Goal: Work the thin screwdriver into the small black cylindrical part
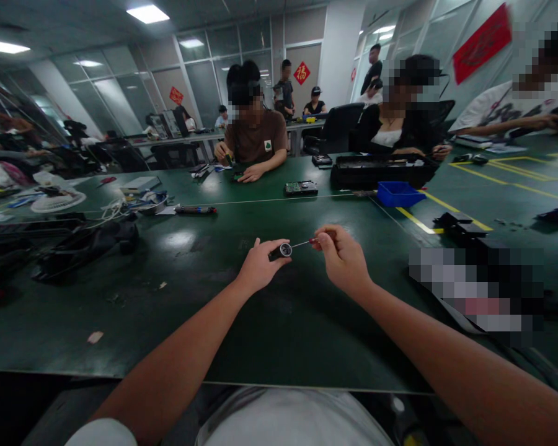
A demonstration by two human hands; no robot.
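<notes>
My left hand (pixel 259 265) is closed around a small black cylindrical part (pixel 285 250) with a pale ring at its round end, which faces me and to the right. In my right hand (pixel 344 259) is a screwdriver (pixel 312 241) with a dark red handle, pinched between thumb and fingers. Its thin metal shaft points left, and the tip meets or comes very near the part's round end; I cannot tell whether it touches. Both hands are held above the green tabletop (pixel 288 334), about in the middle before me.
A blue bin (pixel 400 194) and a circuit-board device (pixel 301 188) lie ahead. A pen-like tool (pixel 195 210) and a black bag-like object (pixel 90 244) are to the left. Black parts (pixel 462 226) lie to the right. Across the table a person (pixel 256 133) works with both hands.
</notes>
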